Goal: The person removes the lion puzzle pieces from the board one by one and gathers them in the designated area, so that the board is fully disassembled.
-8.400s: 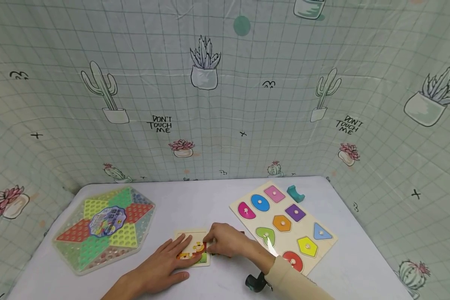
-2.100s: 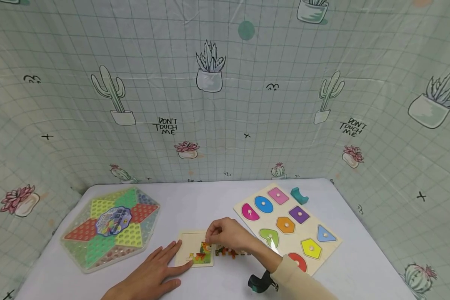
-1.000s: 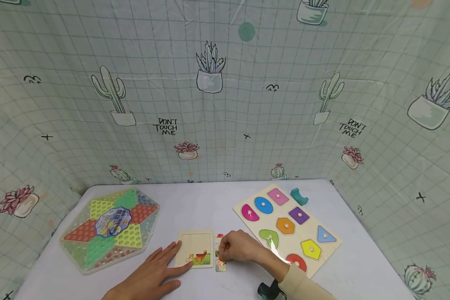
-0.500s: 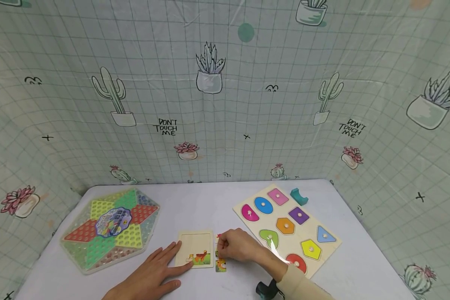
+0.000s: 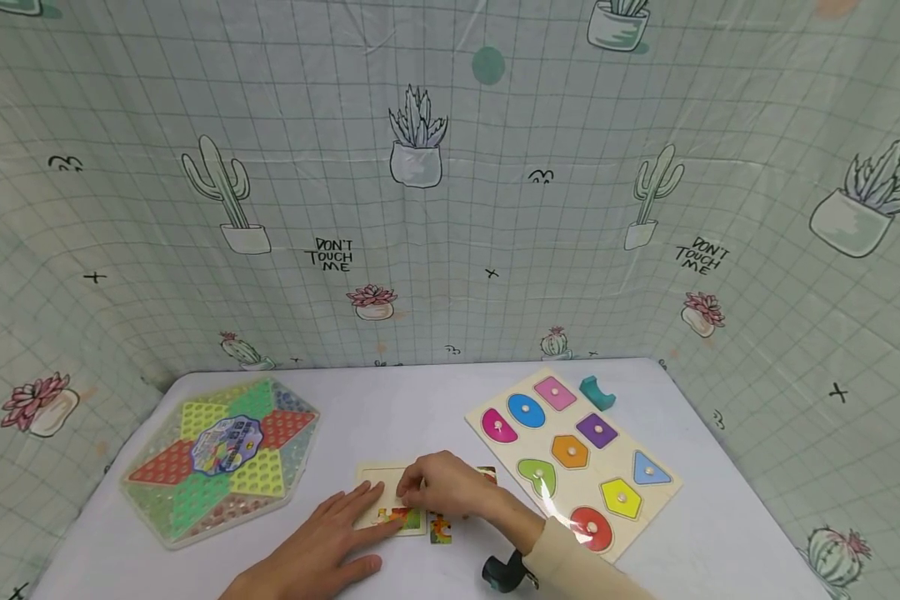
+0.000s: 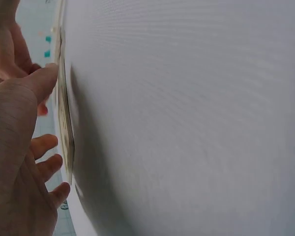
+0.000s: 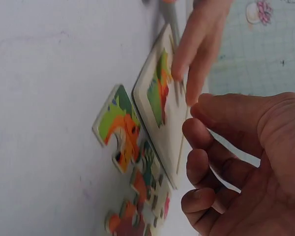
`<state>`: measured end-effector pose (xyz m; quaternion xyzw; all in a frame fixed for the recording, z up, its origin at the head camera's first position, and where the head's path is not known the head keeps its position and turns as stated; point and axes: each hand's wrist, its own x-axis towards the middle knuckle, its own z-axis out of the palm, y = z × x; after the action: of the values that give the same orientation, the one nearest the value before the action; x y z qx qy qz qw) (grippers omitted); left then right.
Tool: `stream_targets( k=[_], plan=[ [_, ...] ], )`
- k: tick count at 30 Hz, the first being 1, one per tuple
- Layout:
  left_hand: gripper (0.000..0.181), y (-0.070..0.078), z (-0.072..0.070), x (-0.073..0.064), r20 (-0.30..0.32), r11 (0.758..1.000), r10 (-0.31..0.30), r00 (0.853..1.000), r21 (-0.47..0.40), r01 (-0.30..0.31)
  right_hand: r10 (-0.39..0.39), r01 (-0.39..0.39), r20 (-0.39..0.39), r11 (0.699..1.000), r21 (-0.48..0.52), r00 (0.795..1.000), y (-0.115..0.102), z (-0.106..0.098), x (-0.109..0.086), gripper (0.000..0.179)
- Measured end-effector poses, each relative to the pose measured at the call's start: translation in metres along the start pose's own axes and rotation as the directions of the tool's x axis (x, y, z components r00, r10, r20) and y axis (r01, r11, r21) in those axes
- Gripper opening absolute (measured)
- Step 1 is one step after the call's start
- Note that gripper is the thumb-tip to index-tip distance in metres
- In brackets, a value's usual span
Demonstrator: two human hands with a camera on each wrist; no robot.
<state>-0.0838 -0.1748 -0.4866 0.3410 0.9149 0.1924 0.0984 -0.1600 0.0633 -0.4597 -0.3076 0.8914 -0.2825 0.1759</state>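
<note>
A small square wooden puzzle tray (image 5: 371,473) lies on the table in front of me. Joined picture pieces (image 7: 156,96), green with red and orange, fill part of its near side. My left hand (image 5: 330,537) rests on the tray's left part, fingers extended. Over the tray's right part is my right hand (image 5: 450,483), fingers curled, thumb against the index fingertip and nothing visible between them. Close beside the tray lies a loose orange-and-green jigsaw piece (image 7: 113,118). More loose jigsaw pieces (image 7: 138,183) are grouped beyond it, partly hidden under my right hand in the head view.
A peg shape board (image 5: 570,475) with coloured knobbed shapes lies to the right. Behind it is a teal curved block (image 5: 597,393). At left sits a star-patterned game board (image 5: 221,454). A black curved object (image 5: 504,573) is by my right sleeve.
A piece from the tray's right side now lies beside it. Lately my right hand has moved left from the loose pieces to over the tray, and my left hand has slid slightly farther onto it.
</note>
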Motion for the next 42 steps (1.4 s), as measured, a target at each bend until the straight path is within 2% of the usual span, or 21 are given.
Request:
stream_targets(
  k=[4, 8, 17, 30, 33, 36, 42],
  plan=[
    [0.05, 0.003, 0.003, 0.007, 0.017, 0.999, 0.004, 1.0, -0.034, -0.004, -0.037, 0.039, 0.027, 0.996, -0.085, 0.999, -0.006, 0.007, 0.003, 0.013],
    [0.05, 0.003, 0.005, 0.01, 0.03, 1.0, -0.001, 1.0, -0.023, 0.002, -0.064, 0.07, 0.048, 0.987, -0.146, 0.997, -0.008, 0.012, 0.004, 0.015],
    [0.05, 0.002, 0.006, 0.009, 0.039, 1.0, -0.009, 0.999, 0.009, 0.009, -0.08, 0.085, 0.04, 0.985, -0.15, 0.996, -0.01, 0.015, 0.004, 0.014],
    [0.048, 0.001, 0.008, 0.007, 0.009, 0.999, 0.027, 1.0, 0.046, -0.027, -0.027, 0.027, -0.003, 0.998, -0.062, 1.0, -0.01, 0.02, 0.005, 0.004],
    [0.049, 0.002, 0.007, 0.007, 0.014, 0.998, 0.029, 0.999, 0.048, -0.029, -0.002, 0.002, -0.016, 1.0, -0.014, 1.0, -0.01, 0.021, 0.005, 0.002],
    [0.049, 0.004, 0.006, 0.008, 0.027, 0.999, 0.02, 0.999, 0.04, -0.021, 0.016, -0.015, -0.022, 0.999, 0.047, 1.0, -0.009, 0.022, 0.006, 0.007],
    [0.05, 0.004, 0.006, 0.007, 0.034, 0.999, 0.011, 0.999, 0.043, -0.012, 0.012, -0.011, -0.006, 0.985, 0.175, 1.0, -0.007, 0.02, 0.005, 0.01]
  ],
)
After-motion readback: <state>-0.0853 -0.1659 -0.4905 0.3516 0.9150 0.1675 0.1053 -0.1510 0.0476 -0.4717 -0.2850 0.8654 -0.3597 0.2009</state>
